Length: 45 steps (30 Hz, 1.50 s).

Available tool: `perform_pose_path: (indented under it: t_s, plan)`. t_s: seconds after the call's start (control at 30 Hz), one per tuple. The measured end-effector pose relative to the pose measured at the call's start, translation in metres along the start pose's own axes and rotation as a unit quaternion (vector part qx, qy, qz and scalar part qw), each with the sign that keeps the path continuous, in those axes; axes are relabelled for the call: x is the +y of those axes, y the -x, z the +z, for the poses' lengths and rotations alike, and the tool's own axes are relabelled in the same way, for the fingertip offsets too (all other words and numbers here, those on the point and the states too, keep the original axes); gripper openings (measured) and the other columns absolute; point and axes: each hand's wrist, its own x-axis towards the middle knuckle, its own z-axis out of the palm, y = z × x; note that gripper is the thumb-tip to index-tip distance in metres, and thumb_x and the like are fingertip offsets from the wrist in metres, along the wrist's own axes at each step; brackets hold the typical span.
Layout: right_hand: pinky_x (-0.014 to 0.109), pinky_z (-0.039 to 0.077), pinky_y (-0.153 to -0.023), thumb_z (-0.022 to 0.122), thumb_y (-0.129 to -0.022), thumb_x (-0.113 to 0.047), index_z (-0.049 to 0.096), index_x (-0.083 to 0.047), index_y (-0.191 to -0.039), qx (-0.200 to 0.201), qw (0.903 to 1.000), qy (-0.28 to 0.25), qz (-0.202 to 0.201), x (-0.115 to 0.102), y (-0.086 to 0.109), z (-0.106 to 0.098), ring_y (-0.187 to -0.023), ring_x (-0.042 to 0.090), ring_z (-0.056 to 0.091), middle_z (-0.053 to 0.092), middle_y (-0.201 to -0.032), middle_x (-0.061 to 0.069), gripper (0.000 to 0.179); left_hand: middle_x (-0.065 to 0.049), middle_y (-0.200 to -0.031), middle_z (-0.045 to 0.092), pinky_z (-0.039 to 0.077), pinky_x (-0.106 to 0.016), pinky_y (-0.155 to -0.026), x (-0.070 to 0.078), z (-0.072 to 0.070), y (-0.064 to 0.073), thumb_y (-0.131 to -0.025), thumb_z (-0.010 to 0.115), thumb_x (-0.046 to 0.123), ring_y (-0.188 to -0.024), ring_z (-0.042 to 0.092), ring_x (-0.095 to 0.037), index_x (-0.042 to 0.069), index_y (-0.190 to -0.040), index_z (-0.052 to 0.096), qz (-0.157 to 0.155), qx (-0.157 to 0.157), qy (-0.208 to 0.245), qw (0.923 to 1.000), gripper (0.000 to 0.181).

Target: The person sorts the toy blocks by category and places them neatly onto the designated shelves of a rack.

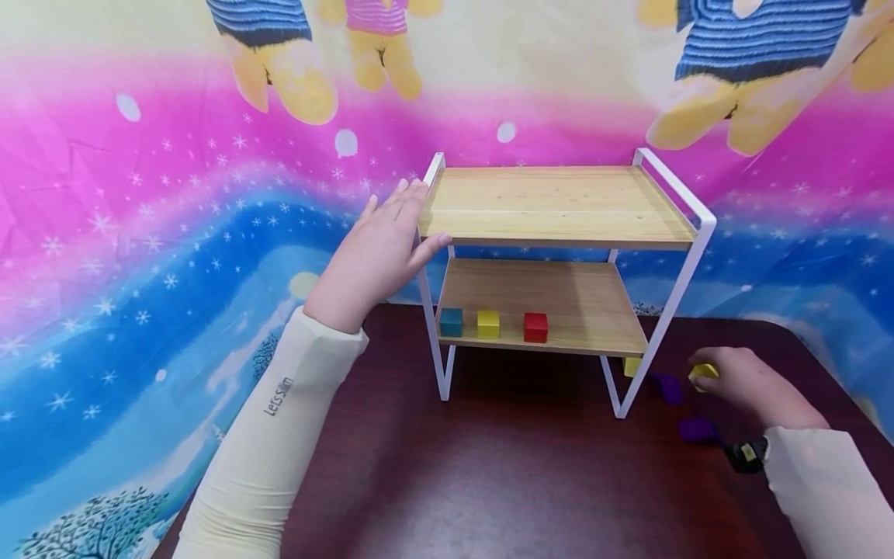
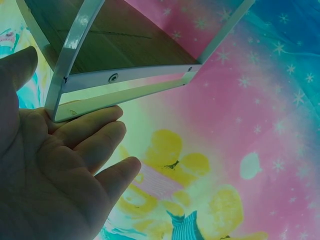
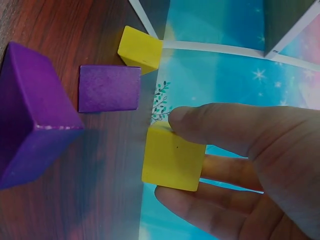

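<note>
Pinching a yellow block (image 3: 172,160) between thumb and fingers, the right hand (image 1: 757,388) has it over the counter (image 1: 489,481), right of the rack (image 1: 559,203). The block is plain bright yellow, flat-faced, slightly soft-edged, with one tiny dark speck. The left hand (image 1: 377,256), fingers extended, touches the rack's left side. Purple blocks (image 3: 109,88) lie near the right hand; blue (image 1: 451,322), yellow (image 1: 488,324) and red cubes (image 1: 535,328) sit on the lower shelf (image 1: 531,287).
</note>
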Motion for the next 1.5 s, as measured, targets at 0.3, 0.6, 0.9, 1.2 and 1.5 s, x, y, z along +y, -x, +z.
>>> perform_pose_path:
  t_s: [0.3, 0.6, 0.9, 1.2, 1.5]
  plan:
    - [0.065, 0.054, -0.080, 0.079, -0.084, -0.003, 0.071, 0.009, -0.107, 0.008, 0.9997, 0.018, -0.015, -0.009, 0.003, -0.002, -0.089, 0.045, 0.065, 0.070, -0.095, 0.023, 0.027, -0.011, -0.167, 0.024, 0.008, -0.049, -0.125, -0.001, 0.001, 0.000, -0.102, 0.053, 0.052, -0.156, 0.012, -0.024, 0.007, -0.162, 0.019, 0.000, 0.003, 0.000, 1.0000, 0.083]
    - [0.066, 0.053, -0.081, 0.078, -0.085, -0.005, 0.072, 0.008, -0.105, 0.016, 0.9991, 0.030, -0.026, -0.019, 0.001, -0.003, -0.089, 0.044, 0.066, 0.071, -0.095, 0.022, 0.024, -0.011, -0.167, 0.024, 0.008, -0.050, -0.125, -0.001, 0.002, 0.000, -0.102, 0.054, 0.051, -0.156, 0.013, -0.024, 0.007, -0.162, 0.019, 0.001, 0.005, 0.003, 1.0000, 0.082]
    - [0.064, 0.054, -0.080, 0.081, -0.083, -0.006, 0.071, 0.009, -0.105, 0.015, 0.9988, 0.039, -0.024, -0.026, 0.005, -0.007, -0.086, 0.042, 0.066, 0.071, -0.094, 0.023, 0.029, -0.010, -0.167, 0.023, 0.007, -0.049, -0.125, -0.001, 0.002, -0.001, -0.102, 0.051, 0.053, -0.156, 0.012, -0.023, 0.007, -0.162, 0.019, 0.000, 0.004, -0.001, 1.0000, 0.082]
    - [0.062, 0.056, -0.079, 0.081, -0.083, -0.007, 0.072, 0.007, -0.106, 0.019, 0.9986, 0.039, -0.032, -0.037, 0.010, -0.010, -0.084, 0.038, 0.067, 0.071, -0.093, 0.020, 0.028, -0.010, -0.167, 0.023, 0.007, -0.049, -0.125, 0.000, 0.000, -0.002, -0.102, 0.052, 0.052, -0.156, 0.012, -0.023, 0.008, -0.163, 0.019, -0.002, 0.001, 0.000, 1.0000, 0.083]
    - [0.061, 0.056, -0.078, 0.082, -0.083, -0.008, 0.071, 0.007, -0.107, 0.024, 0.9977, 0.050, -0.041, -0.047, 0.017, -0.014, -0.083, 0.037, 0.067, 0.071, -0.095, 0.021, 0.031, -0.011, -0.167, 0.023, 0.007, -0.049, -0.125, -0.001, 0.001, -0.002, -0.102, 0.051, 0.052, -0.156, 0.011, -0.023, 0.007, -0.162, 0.018, 0.000, -0.001, 0.001, 1.0000, 0.082]
